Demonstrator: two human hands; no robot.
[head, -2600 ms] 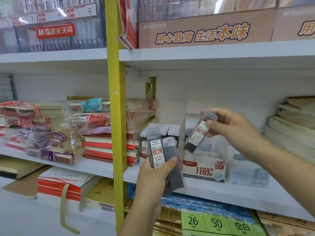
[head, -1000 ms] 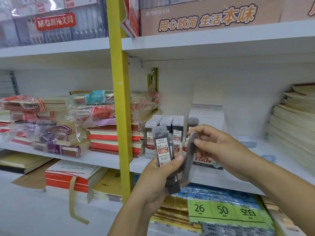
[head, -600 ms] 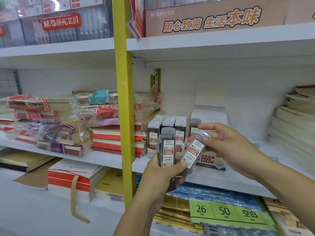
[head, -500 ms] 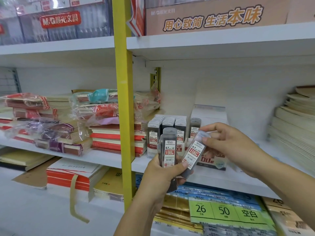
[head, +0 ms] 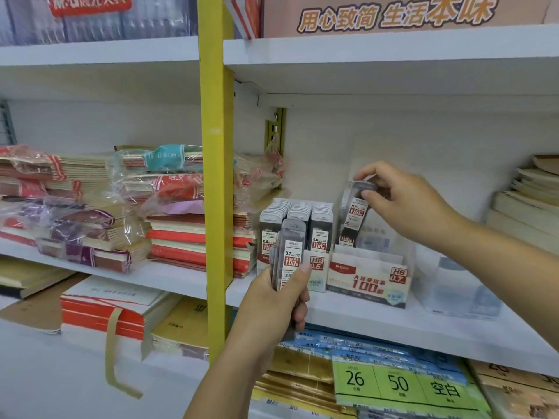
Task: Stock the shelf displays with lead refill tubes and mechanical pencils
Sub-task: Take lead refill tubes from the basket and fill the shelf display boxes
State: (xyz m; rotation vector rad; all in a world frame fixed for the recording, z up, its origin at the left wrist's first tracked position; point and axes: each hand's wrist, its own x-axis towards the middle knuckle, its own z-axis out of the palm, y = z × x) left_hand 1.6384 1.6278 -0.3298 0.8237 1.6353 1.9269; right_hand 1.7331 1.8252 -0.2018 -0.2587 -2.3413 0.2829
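My left hand [head: 273, 300] grips a small bunch of grey 0.7 lead refill tubes [head: 291, 252] upright in front of the shelf. My right hand [head: 402, 201] pinches the cap of one lead refill tube [head: 354, 211], holding it tilted over the left back part of the HB 0.7 display box [head: 367, 279]. Another tube stands in that box just below it. To its left the HB 0.5 display box [head: 317, 264] holds several rows of tubes [head: 298, 216].
A yellow upright post [head: 215, 176] divides the shelving. Stacks of wrapped notebooks [head: 169, 207] fill the left. A clear plastic container [head: 453, 285] sits right of the 0.7 box; paper stacks [head: 532, 204] lie at far right. The shelf board [head: 393, 325] has label sheets [head: 399, 382] below.
My right hand took one tube from the bunch in my left hand and carried it up and right over the HB 0.7 box. The left hand stayed roughly in place.
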